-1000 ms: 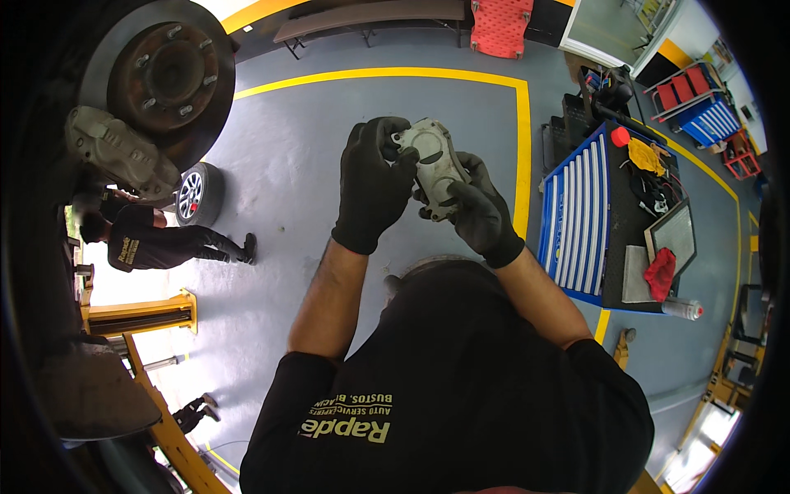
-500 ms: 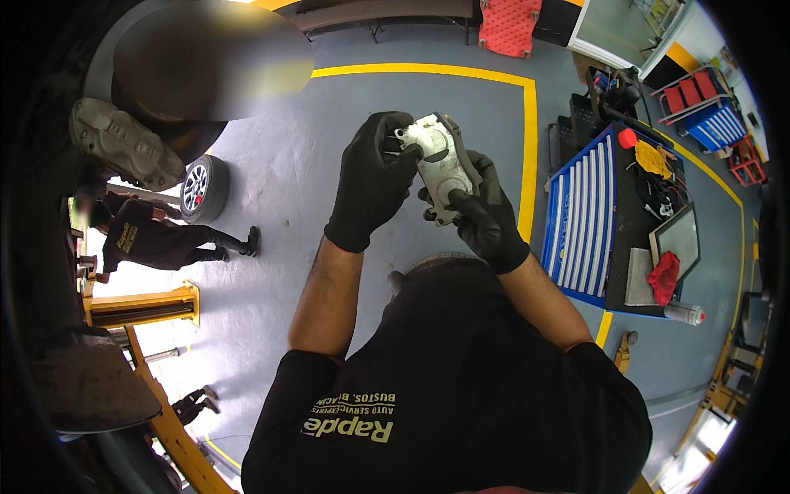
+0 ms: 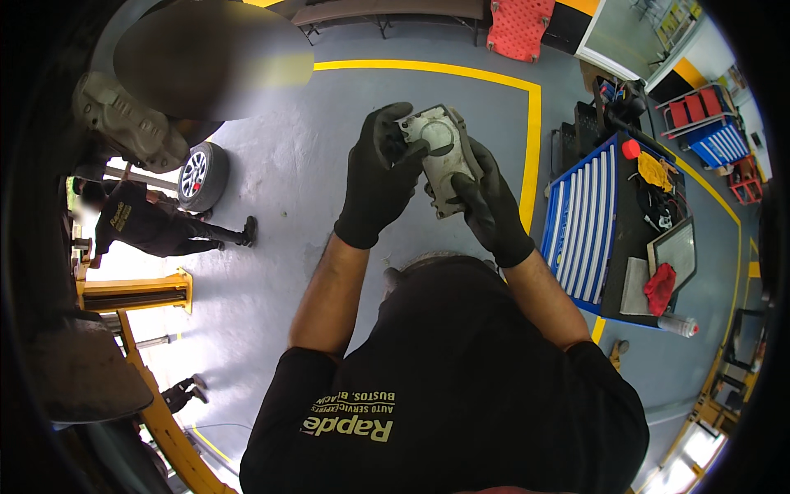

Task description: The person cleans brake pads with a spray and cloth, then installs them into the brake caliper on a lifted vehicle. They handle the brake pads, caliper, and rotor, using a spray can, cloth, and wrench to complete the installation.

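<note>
A silvery-grey brake pad is up in front of my chest, its metal backing plate turned toward me and marked with round rings. A thicker, darker layer shows along its right edge. My right hand, in a black glove, grips its lower right side with the thumb across the plate. At the upper left corner my left hand, gloved too, has its thumb laid on the plate near the upper ring. The left index finger arches above that corner; the other left fingertips are partly hidden.
A brake caliper hangs at the upper left beside a blurred round shape. A wheel lies near a co-worker in black. To the right, a blue tool cabinet carries a red cloth and a spray can.
The brake pad has tilted, and the bright glare on its plate has faded. My left index finger has lifted and spread from the corner. The whole view has shifted slightly.
</note>
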The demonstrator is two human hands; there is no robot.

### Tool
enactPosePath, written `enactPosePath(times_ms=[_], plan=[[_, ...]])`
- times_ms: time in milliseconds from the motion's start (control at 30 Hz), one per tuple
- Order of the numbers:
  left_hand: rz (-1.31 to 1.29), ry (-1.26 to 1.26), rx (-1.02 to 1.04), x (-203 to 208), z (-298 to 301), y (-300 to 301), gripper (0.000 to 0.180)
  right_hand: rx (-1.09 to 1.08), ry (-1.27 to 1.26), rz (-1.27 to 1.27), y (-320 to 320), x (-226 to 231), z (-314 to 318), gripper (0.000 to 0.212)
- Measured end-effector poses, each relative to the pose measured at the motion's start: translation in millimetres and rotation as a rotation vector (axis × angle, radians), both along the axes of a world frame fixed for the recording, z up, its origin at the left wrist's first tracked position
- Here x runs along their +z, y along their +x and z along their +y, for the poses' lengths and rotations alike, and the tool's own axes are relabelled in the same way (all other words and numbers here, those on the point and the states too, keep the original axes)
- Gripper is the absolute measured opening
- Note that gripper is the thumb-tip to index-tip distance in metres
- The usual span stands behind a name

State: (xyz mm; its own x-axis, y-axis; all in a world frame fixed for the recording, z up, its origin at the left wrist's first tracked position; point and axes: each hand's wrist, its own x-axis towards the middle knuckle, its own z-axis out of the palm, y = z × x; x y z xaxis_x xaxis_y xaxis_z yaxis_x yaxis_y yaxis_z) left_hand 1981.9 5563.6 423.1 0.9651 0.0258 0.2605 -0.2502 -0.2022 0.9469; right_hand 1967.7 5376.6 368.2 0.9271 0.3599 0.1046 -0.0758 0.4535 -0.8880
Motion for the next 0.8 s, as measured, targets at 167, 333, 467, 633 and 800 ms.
enactPosePath(times_ms=[167,333,467,633,800], plan=[[0.05,-0.188,0.111,2,-3,-19,0.05,0.057,0.187,-0.04,4,7,15,0.07],[0.028,-0.179,0.139,-5,23,-53,0.042,0.076,-0.049,-0.223,1,28,36,0.067],[0.134,-0.106,0.174,36,60,-82,0.031,0.271,0.087,-0.19,-1,43,76,0.069],[-0.018,-0.263,0.379,52,102,-122,0.024,0.474,0.157,-0.265,-2,51,140,0.072],[-0.229,-0.027,0.681,113,157,-163,0.018,0.342,-0.27,-0.802,-8,129,202,0.082]])
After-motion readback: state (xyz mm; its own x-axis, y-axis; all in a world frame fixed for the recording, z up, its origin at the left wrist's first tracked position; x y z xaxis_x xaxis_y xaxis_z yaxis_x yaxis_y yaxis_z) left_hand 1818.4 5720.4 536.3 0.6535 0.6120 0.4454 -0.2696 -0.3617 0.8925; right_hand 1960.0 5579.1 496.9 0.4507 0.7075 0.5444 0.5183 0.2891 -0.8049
